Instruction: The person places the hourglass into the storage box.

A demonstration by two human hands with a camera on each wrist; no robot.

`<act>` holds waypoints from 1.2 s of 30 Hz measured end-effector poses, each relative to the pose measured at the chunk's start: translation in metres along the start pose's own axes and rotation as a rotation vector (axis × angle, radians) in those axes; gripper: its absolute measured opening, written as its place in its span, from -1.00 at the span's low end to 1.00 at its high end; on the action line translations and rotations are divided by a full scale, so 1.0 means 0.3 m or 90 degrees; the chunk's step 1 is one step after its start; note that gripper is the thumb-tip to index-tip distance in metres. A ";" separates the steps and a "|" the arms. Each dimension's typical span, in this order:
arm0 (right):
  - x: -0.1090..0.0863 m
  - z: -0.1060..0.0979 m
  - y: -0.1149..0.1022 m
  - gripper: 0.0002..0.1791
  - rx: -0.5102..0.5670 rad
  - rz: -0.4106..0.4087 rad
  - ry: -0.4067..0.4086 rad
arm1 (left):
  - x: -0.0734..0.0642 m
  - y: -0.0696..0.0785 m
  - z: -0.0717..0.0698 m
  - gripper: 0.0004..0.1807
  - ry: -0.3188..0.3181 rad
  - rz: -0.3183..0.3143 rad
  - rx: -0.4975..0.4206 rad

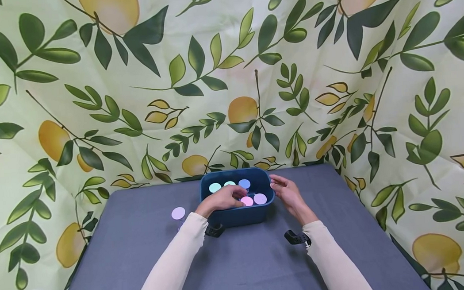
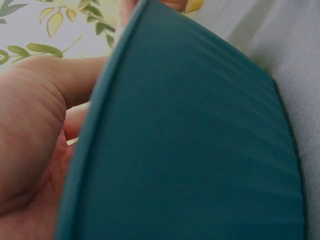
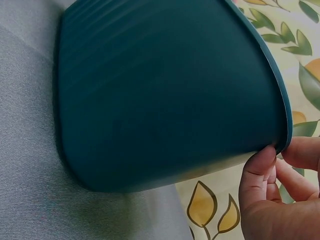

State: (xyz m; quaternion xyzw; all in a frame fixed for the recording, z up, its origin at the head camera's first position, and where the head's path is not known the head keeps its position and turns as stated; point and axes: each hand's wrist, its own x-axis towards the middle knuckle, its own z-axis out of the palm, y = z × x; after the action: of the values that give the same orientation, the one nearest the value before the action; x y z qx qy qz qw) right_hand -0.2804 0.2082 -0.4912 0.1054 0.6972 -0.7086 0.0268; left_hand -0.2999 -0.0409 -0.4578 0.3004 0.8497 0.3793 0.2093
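A dark blue plastic bin [image 1: 236,216] stands near the table's back edge. Inside are several round-topped pieces: mint ones [image 1: 214,187], a blue one [image 1: 244,183], a pink one [image 1: 246,201] and a lavender one [image 1: 260,199]. My left hand [image 1: 223,198] reaches over the near wall into the bin, thumb close to the pink top; its fingers are largely hidden, so I cannot tell what they hold. In the left wrist view the rim hides part of that hand [image 2: 30,135]. At the bin's right end, my right hand [image 3: 280,185] pinches the rim between thumb and finger.
Another lavender round-topped piece [image 1: 178,213] stands on the table left of the bin, partly behind the left sleeve [image 1: 179,259]. Grey cloth covers the table [image 1: 259,267]. A lemon-print curtain [image 1: 212,88] hangs close behind the bin and along both sides.
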 end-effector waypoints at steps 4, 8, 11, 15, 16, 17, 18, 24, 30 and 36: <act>-0.001 0.000 -0.002 -0.54 -0.003 0.000 -0.001 | -0.030 0.012 -0.009 -0.49 0.027 0.015 -0.019; -0.001 -0.001 -0.004 -0.54 -0.007 0.006 0.000 | -0.058 0.024 -0.016 -0.47 0.045 0.033 -0.029; -0.001 -0.003 -0.004 -0.54 -0.010 0.008 0.000 | -0.077 0.034 -0.018 -0.49 0.059 0.043 -0.028; -0.001 -0.003 -0.005 -0.54 -0.007 0.009 0.001 | -0.103 0.047 -0.018 -0.55 0.078 0.051 -0.029; -0.002 -0.002 -0.005 -0.54 -0.008 0.009 0.001 | -0.110 0.051 -0.019 -0.56 0.083 0.053 -0.031; -0.002 -0.002 -0.006 -0.54 -0.008 0.009 0.000 | -0.117 0.054 -0.019 -0.57 0.087 0.055 -0.037; -0.002 -0.002 -0.005 -0.54 -0.008 0.009 -0.002 | -0.125 0.056 -0.020 -0.57 0.091 0.058 -0.042; 0.003 -0.004 -0.001 -0.53 -0.005 0.007 -0.008 | -0.176 0.063 -0.035 -0.58 0.126 0.080 -0.073; 0.006 -0.004 0.001 -0.54 0.002 0.012 -0.009 | -0.239 0.059 -0.055 -0.57 0.174 0.061 -0.076; 0.005 -0.005 0.001 -0.53 0.001 0.008 -0.012 | -0.302 0.038 -0.064 -0.56 0.224 0.051 -0.115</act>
State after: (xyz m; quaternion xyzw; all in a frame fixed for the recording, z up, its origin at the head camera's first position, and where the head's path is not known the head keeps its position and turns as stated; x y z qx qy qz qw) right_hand -0.2816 0.2097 -0.4919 0.1031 0.6956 -0.7100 0.0378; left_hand -0.2408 -0.1053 -0.4257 0.2432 0.8231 0.5086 0.0686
